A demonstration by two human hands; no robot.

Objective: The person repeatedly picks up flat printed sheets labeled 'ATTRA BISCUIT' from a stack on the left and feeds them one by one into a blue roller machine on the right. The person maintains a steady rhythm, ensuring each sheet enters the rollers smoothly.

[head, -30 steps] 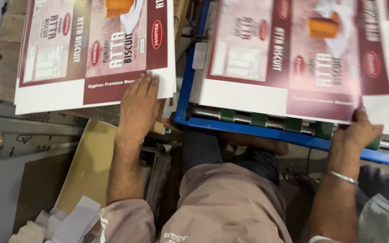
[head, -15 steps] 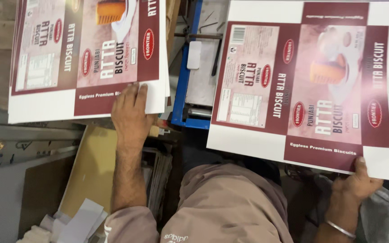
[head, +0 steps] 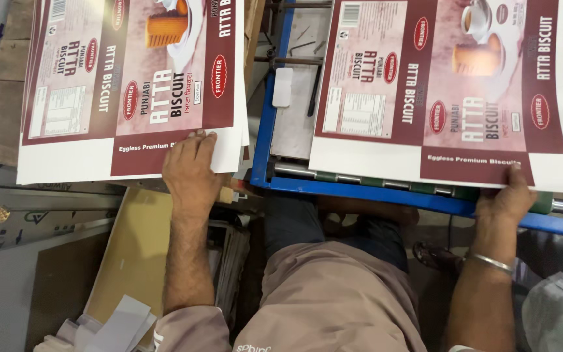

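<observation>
You've got two hands in view, one stack of printed sheets (head: 131,85) at left, one single printed sheet (head: 438,91) at right, one wrist bangle (head: 490,263).

Left stack (head: 131,85) cut off at 12 o'clock; right sheet (head: 444,91) cut at 12 and 3. Right hand (head: 506,199) fingers hidden under sheet (thumb shows). Fine print unreadable.

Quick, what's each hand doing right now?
Left hand: open, fingers flat on the stack of printed carton sheets.
Right hand: closed on the near edge of a single printed carton sheet.
</observation>
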